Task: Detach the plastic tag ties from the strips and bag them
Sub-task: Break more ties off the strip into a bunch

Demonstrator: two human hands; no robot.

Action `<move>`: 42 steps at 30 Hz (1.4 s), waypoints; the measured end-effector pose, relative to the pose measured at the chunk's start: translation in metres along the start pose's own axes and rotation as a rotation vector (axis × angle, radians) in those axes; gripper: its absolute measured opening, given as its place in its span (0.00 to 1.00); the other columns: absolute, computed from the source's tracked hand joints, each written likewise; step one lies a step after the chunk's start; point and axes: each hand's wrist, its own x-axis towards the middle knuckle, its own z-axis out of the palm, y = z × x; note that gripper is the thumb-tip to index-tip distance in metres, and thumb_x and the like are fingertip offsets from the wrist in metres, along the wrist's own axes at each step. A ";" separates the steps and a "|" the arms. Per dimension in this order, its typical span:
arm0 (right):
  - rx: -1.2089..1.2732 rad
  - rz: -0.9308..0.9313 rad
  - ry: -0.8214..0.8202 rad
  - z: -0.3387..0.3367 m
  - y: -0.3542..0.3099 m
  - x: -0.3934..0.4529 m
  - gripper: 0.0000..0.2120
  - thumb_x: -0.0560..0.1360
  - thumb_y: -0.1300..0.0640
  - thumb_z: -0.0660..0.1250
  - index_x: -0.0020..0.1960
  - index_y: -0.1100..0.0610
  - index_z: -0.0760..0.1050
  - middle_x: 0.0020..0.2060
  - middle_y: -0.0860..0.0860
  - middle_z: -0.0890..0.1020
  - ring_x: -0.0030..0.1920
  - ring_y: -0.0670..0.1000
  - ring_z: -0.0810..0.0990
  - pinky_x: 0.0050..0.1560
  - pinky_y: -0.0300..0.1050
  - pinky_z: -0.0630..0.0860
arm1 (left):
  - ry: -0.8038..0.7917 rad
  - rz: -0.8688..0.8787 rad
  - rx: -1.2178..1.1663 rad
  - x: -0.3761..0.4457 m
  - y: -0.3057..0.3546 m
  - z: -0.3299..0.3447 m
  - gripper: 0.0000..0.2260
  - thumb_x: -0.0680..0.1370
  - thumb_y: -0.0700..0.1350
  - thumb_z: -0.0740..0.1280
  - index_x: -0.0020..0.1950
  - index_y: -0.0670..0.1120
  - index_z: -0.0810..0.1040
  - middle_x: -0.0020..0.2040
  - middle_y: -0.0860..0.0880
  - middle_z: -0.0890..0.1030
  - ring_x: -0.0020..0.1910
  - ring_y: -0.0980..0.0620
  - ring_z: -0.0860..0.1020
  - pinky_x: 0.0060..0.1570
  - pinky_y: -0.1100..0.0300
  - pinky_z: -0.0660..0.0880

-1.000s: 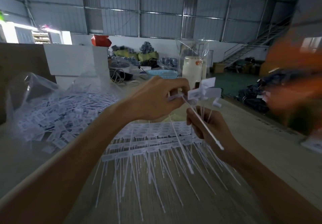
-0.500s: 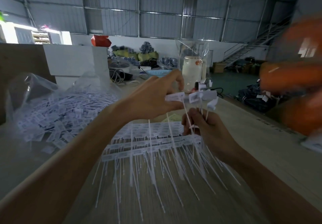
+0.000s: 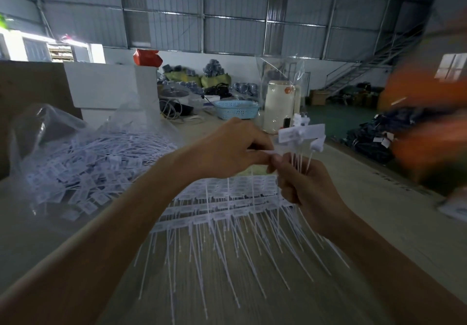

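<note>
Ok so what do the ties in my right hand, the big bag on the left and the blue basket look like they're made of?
The ties look like white matte plastic: thin, stiff stems with flat label heads. The bag looks like thin clear glossy plastic film: it is see-through, crinkled and catches the light. The basket seems to be light blue molded plastic, with small holes in its wall.

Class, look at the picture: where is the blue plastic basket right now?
In the head view, the blue basket sits far back on the table, centre, left of the cream canister and beyond the left hand.
</note>
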 end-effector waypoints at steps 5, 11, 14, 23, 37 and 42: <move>0.051 -0.059 0.030 0.002 0.001 0.001 0.16 0.76 0.47 0.66 0.41 0.59 0.79 0.25 0.49 0.64 0.24 0.46 0.58 0.25 0.38 0.58 | -0.013 0.005 0.074 -0.002 -0.002 -0.005 0.11 0.78 0.50 0.71 0.59 0.50 0.83 0.52 0.54 0.84 0.48 0.58 0.78 0.48 0.62 0.73; 0.150 -0.077 0.106 -0.005 -0.008 0.001 0.17 0.77 0.49 0.64 0.42 0.62 0.78 0.23 0.48 0.63 0.24 0.47 0.56 0.25 0.41 0.55 | 0.160 0.094 0.231 -0.003 -0.007 -0.006 0.14 0.76 0.46 0.72 0.62 0.51 0.78 0.52 0.55 0.81 0.47 0.58 0.73 0.49 0.68 0.68; 0.145 -0.062 0.110 -0.003 -0.007 0.001 0.16 0.77 0.50 0.64 0.40 0.62 0.78 0.22 0.47 0.63 0.23 0.46 0.58 0.24 0.38 0.58 | 0.224 0.176 0.345 -0.002 -0.007 -0.001 0.11 0.77 0.49 0.71 0.59 0.50 0.81 0.51 0.53 0.82 0.49 0.53 0.76 0.53 0.54 0.73; -0.083 -0.144 0.168 0.000 -0.007 -0.002 0.14 0.75 0.48 0.68 0.39 0.59 0.81 0.27 0.55 0.63 0.27 0.52 0.58 0.27 0.44 0.56 | 0.223 0.148 0.338 -0.007 -0.003 -0.003 0.12 0.80 0.49 0.68 0.62 0.51 0.82 0.53 0.52 0.85 0.53 0.48 0.81 0.54 0.51 0.75; -0.239 -0.283 0.120 -0.003 -0.004 -0.002 0.15 0.79 0.52 0.67 0.37 0.59 0.79 0.24 0.43 0.70 0.26 0.45 0.66 0.31 0.38 0.63 | -0.018 0.002 0.176 -0.002 -0.017 -0.009 0.12 0.79 0.53 0.67 0.59 0.53 0.84 0.50 0.55 0.86 0.39 0.62 0.79 0.44 0.58 0.76; -0.423 -0.266 0.170 -0.008 -0.007 -0.002 0.16 0.76 0.45 0.66 0.38 0.55 0.82 0.31 0.61 0.80 0.31 0.62 0.78 0.31 0.58 0.72 | -0.134 -0.005 -0.008 -0.005 -0.017 -0.014 0.11 0.80 0.49 0.67 0.48 0.46 0.87 0.34 0.61 0.83 0.35 0.60 0.82 0.39 0.71 0.74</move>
